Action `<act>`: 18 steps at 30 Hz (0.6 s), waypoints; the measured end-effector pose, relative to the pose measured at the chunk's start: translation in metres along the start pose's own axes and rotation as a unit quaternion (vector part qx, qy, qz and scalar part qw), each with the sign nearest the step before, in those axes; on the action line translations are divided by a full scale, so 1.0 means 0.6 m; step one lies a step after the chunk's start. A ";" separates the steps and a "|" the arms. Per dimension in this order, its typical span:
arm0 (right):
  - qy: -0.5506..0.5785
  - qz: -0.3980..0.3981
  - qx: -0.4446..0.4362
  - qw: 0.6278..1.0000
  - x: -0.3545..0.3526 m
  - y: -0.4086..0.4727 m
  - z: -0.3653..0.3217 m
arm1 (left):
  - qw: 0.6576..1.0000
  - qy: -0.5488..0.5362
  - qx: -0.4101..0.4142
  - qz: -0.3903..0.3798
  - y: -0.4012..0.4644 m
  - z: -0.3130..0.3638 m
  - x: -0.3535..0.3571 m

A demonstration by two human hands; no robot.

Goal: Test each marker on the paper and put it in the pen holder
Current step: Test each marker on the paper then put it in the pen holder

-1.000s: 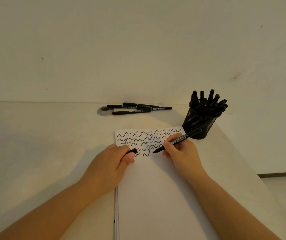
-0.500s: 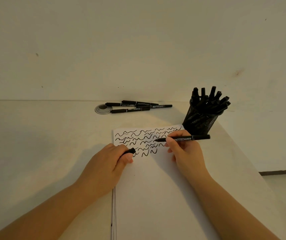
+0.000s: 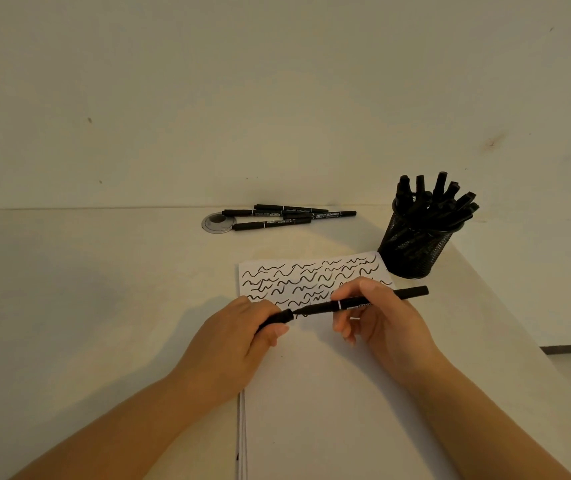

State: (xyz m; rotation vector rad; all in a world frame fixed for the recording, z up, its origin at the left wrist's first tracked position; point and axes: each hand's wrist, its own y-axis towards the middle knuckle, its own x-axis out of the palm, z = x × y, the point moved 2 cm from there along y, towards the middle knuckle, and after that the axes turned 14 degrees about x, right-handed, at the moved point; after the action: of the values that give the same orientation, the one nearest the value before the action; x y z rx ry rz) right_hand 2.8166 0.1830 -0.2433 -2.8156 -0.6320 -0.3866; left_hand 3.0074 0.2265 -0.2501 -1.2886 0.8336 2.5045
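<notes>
The right hand (image 3: pixel 377 317) holds a black marker (image 3: pixel 363 303) over the paper (image 3: pixel 329 410), thumb and forefinger pinching the barrel near its white ring while the other fingers curl loosely beneath. The marker lies nearly level, its bare tip pointing left and its back end sticking out past the hand toward the right. The left hand (image 3: pixel 239 344) has its fingers curled round the marker's cap (image 3: pixel 278 318), with the cap's open end facing the marker tip; the two are just beside each other, and I cannot tell whether they touch. Both hands hover above the upper part of the paper, which lies on the desk (image 3: pixel 86 289) on top of a few more sheets whose edges show along its left side. The top band of the paper is covered with rows of black wavy test strokes (image 3: pixel 304 277).

A black mesh pen holder (image 3: pixel 415 247) stands upright on the desk just past the paper's far right corner, packed with black markers whose ends fan out above its rim. Near the wall, well apart from the hands, a small group of loose markers (image 3: pixel 291 216) lies flat on the desk, their left ends beside a round grey grommet (image 3: pixel 216 223) set in the desk.
</notes>
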 end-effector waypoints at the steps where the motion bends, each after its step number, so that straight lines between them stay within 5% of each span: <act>1: -0.003 0.001 -0.001 1.000 0.000 0.000 0.000 | 1.000 0.000 0.000 0.000 0.000 0.000 0.000; 18: -0.097 -0.029 0.029 0.994 0.017 -0.009 0.005 | 0.999 0.005 0.048 -0.001 0.003 0.016 -0.005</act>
State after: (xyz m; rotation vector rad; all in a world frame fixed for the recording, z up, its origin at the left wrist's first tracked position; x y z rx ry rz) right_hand 2.8237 0.1924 -0.2422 -2.8052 -0.7534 -0.1041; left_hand 3.0020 0.2305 -0.2427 -1.2701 0.9420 2.4261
